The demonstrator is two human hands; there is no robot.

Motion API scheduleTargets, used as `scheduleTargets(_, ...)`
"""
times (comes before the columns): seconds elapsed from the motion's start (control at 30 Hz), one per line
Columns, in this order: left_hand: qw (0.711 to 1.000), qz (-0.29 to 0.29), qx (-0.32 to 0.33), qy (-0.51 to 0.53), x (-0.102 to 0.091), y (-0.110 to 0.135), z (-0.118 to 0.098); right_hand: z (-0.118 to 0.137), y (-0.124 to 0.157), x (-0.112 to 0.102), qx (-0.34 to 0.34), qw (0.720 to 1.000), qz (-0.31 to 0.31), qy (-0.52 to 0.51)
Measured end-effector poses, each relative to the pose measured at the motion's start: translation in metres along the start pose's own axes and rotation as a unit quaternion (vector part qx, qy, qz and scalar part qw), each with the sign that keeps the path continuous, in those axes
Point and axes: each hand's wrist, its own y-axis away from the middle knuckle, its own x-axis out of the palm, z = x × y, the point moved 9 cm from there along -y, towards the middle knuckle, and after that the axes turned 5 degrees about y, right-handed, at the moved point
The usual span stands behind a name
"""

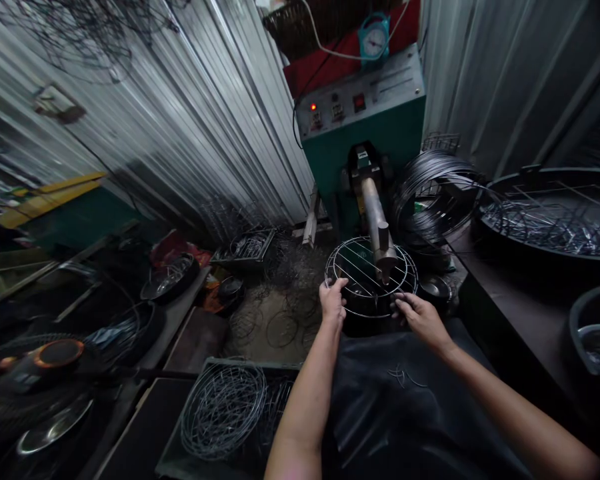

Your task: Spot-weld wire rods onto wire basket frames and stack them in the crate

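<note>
A round wire grid [356, 267] with parallel rods lies flat under the metal arm [377, 223] of a green welding machine [365, 127]. My left hand [333, 300] grips the grid's near left rim with curled fingers. My right hand [420, 315] holds the near right rim, fingers closed on the wire. The arm's tip points down onto the grid's right half. A dark cloth [400, 400] covers my lap below both forearms.
Coils of wire [430, 190] stand right of the machine. A large black tray [550, 213] of wire pieces sits at right. A wire basket [223, 408] lies at lower left. Wire rings litter the floor [280, 320]. Corrugated metal walls [180, 120] enclose the space.
</note>
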Motion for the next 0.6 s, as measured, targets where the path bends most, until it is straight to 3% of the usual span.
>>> scheduleTargets(0.6, 0.999, -0.019, -0.016, 0.021, -0.0104, -0.0023, 0.0047, 0.0003, -0.0044, 0.0091, -0.022, 0.999, -0.017, 0.036)
